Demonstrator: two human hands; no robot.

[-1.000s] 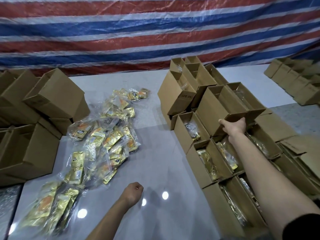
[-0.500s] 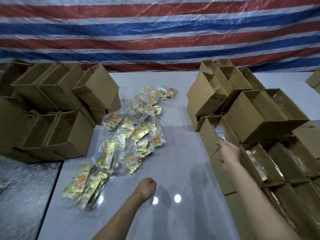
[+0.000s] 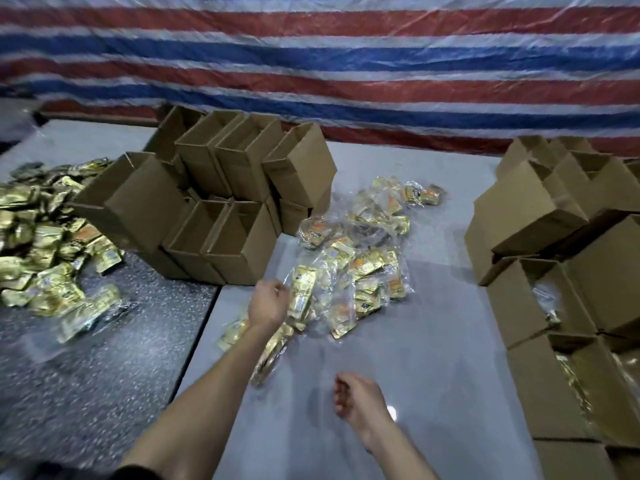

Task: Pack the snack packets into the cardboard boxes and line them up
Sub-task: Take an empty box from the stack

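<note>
A pile of gold and orange snack packets (image 3: 363, 258) in clear wrap lies mid-table on the grey table (image 3: 433, 341). My left hand (image 3: 270, 303) reaches its near edge, and the fingers curl on the clear edge of one gold packet (image 3: 303, 292). Lower down, my right hand (image 3: 360, 400) hovers over bare table with fingers loosely curled, holding nothing. Open cardboard boxes with packets inside (image 3: 554, 306) stand in rows along the right. A stack of empty boxes (image 3: 225, 209) sits at the back left.
A second heap of gold packets (image 3: 41, 254) lies far left on a dark speckled surface (image 3: 104, 375), which meets the grey table at a seam. A red, white and blue striped tarpaulin (image 3: 346, 64) hangs behind.
The view has swung left. My right hand left the boxes on the right and dropped to the near table. My left hand moved forward from the table to the packet pile.
</note>
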